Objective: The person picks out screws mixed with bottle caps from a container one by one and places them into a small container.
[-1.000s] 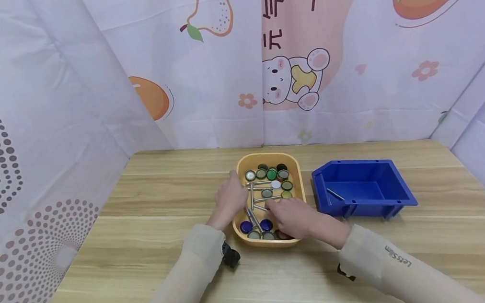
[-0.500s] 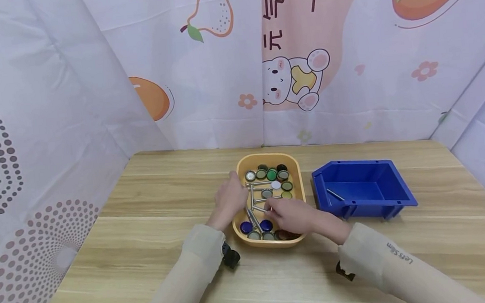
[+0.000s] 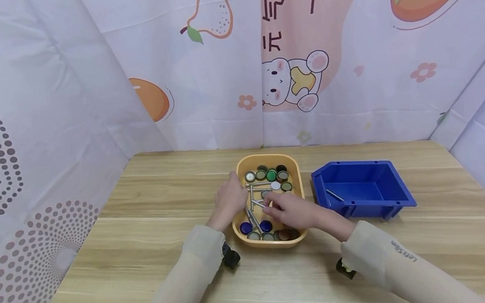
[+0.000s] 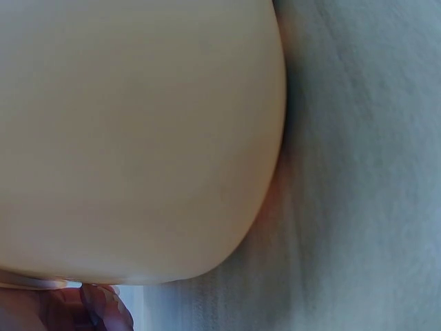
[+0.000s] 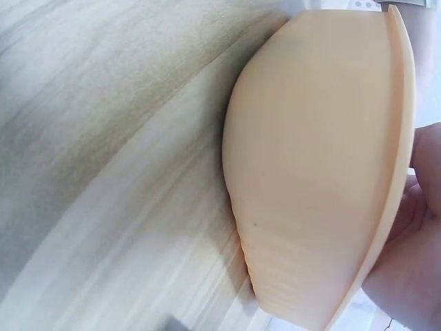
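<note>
An orange-yellow tray [image 3: 298, 185] holds bottle caps of several colours and long silver bolts. My left hand [image 3: 231, 196] grips its left rim; in the left wrist view, curled fingers [image 4: 107, 307] show at the tray's edge. Over the tray's right side, my right hand [image 3: 293, 209] pinches a slim silver bolt [image 3: 257, 203] between thumb and fingers. Other bolts [image 3: 255, 220] lie below and left of it, near two blue caps [image 3: 266, 225]. A green cap [image 3: 271, 175] sits at the far end. In the right wrist view, the tray wall hides the fingertips.
To the right of the tray stands a blue bin [image 3: 358, 189] with one silver bolt [image 3: 335, 195] inside. Both rest on a wooden table [image 3: 164, 192]. A printed curtain [image 3: 201, 78] hangs behind the table and along its sides.
My right hand has risen slightly and moved a little away from me, and the pinched bolt has shifted with it. My left hand has stayed on the tray rim.
</note>
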A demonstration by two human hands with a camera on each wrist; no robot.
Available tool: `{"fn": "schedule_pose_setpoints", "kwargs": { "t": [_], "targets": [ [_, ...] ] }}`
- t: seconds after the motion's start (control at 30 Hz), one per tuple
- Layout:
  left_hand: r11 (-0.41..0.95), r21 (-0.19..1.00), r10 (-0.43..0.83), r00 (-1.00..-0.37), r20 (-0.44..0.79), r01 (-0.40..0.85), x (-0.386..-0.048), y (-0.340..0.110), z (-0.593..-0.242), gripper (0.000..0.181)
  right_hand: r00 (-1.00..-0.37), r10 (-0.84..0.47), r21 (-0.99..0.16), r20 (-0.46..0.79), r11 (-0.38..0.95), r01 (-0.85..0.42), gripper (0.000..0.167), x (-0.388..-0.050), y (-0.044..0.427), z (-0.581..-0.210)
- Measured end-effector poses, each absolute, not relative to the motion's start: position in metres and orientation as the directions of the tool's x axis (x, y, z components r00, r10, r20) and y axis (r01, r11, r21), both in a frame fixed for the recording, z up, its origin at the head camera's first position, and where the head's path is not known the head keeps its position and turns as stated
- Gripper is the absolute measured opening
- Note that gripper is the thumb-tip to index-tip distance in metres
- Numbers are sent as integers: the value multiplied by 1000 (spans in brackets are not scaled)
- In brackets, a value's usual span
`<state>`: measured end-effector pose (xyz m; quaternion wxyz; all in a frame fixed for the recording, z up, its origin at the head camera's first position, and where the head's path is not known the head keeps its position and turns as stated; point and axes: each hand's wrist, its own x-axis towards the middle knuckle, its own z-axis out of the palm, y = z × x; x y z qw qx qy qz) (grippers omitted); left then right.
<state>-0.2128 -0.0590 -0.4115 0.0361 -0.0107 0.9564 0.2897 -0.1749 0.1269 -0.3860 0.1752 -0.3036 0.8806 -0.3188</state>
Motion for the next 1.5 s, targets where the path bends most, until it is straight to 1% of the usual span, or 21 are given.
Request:
{"fn": "schedule_pose_setpoints", "kwargs": {
  "t": [0.23,0.43,0.67,0.9,1.13,1.23,1.4,1.5],
  "targets": [
    [835,548,-4,-997,-80,-47,-214,-59,-413,32,-771,-633,-667,-75,606,-433,19,-177,133,-376],
    [830,556,-7,-996,-86,-54,-214,-59,-412,33,-798,-601,-687,-44,598,-413,16,-179,143,-366],
    [830,556,-4,-996,-92,-55,-213,-59,-411,33,-832,-555,-654,19,622,-430,15,-184,158,-358],
    [840,539,-8,-996,-91,-56,-214,-58,-410,30,-851,-525,-645,31,640,-418,15,-187,174,-351],
    [837,544,-12,-995,-95,-61,-214,-58,-411,31,-886,-462,-602,33,699,-386,21,-191,196,-344],
    [837,544,-14,-995,-95,-63,-214,-58,-411,31,-900,-434,-592,39,715,-370,21,-192,205,-342],
    [833,549,-13,-995,-99,-66,-214,-58,-411,34,-912,-408,-579,44,734,-356,21,-194,219,-340],
    [834,548,-12,-995,-100,-66,-214,-58,-411,33,-918,-395,-567,48,746,-350,25,-196,229,-339]
  ]
}}
